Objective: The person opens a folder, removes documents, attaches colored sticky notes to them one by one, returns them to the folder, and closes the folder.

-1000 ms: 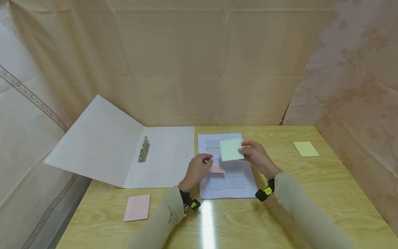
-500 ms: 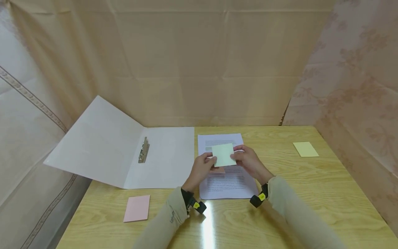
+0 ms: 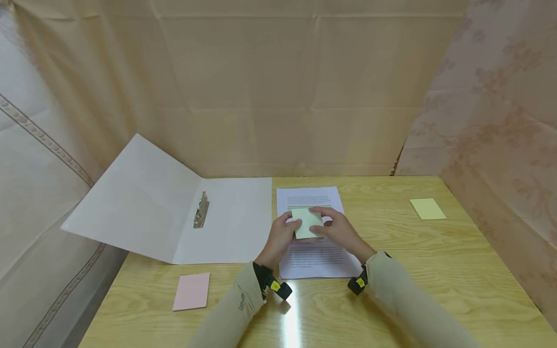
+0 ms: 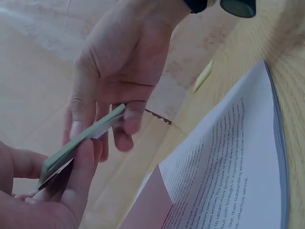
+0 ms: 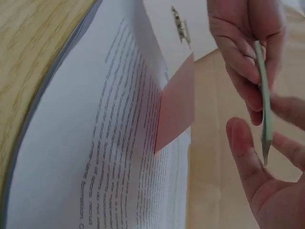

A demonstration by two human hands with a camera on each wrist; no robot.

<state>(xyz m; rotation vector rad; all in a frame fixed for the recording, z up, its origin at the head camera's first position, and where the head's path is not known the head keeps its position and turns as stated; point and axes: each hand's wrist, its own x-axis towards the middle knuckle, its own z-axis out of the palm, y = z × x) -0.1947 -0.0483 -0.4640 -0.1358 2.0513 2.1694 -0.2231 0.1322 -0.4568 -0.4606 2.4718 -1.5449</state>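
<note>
My left hand [image 3: 278,239] pinches a pale green sticky note pad [image 3: 305,222] by its left side, with the thumb on top. Opposite it, my right hand [image 3: 344,234] has thumb and index finger at the pad's right side. Edge-on in the right wrist view, the pad [image 5: 265,105] shows a thin flap at its near end, between the right hand's fingers. Below both hands lies a stack of printed sheets [image 3: 319,261]. A pink sticky note [image 5: 178,107] stands up from the top page; in the head view the hands and pad mostly hide it.
Left of the sheets an open white folder [image 3: 239,217] with a metal clip [image 3: 201,210] has its cover raised. A pink sticky note pad [image 3: 191,291] lies at the front left, a yellow one [image 3: 428,209] at the far right of the wooden table [image 3: 457,280].
My right hand has brought the green pad left and down towards the left hand, which has taken hold of its left side. The right fingers have since shifted further over the pad.
</note>
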